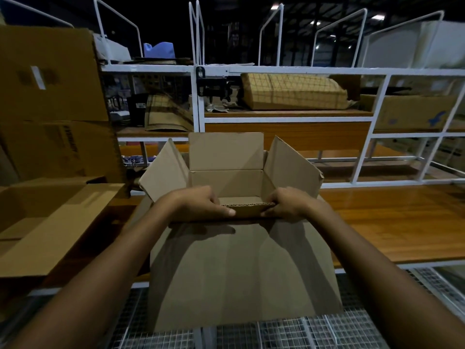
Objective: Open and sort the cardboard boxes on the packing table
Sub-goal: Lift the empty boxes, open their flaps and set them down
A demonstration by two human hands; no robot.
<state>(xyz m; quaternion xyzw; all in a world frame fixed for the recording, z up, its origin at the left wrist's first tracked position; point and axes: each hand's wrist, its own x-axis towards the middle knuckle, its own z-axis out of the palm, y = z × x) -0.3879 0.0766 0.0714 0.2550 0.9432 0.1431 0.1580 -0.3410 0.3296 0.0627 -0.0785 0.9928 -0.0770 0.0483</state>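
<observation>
Open cardboard box I saw at the tabletop's near edge, left hand and right hand each with curled grip holding its near flap, other flaps raised

This is a warehouse packing station. A wooden tabletop sits inside a white metal shelving frame, with an open cardboard box at the fingers. Left of the fingers, large cardboard cartons are stacked. Beyond the fingers, a shelf holds a roll of checked packing paper. Above it stand wire dividers, and ceiling lights hang high in a dark hall.
</observation>
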